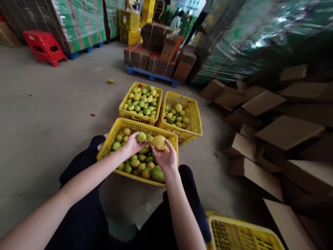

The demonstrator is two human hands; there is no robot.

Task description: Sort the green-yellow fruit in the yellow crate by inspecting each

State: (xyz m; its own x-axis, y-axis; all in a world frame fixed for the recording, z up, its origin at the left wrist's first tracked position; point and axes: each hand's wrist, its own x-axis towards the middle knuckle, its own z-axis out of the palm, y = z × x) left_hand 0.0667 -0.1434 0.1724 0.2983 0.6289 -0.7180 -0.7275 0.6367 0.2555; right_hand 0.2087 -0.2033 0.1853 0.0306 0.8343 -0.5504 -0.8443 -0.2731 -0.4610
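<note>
My left hand [133, 144] is closed round a green lemon [141, 137]. Beside it, my right hand [166, 156] grips a larger yellow lemon [159, 142] between thumb and fingers. Both hands are over a yellow plastic crate [106, 144] between my knees, which holds many green and yellow lemons [142, 167]. Just beyond stands a second yellow crate [137, 119] filled with mixed lemons. To its right, a third yellow crate [194, 119] holds fewer of them, gathered toward its left side.
Another yellow crate [241, 229] stands by my right knee. Cardboard boxes [288, 130] are heaped on the right. A single lemon [110, 81] lies on the floor. Farther back are a red stool [44, 47], a blue pallet [152, 74] with bundled cardboard, and a person [176, 22].
</note>
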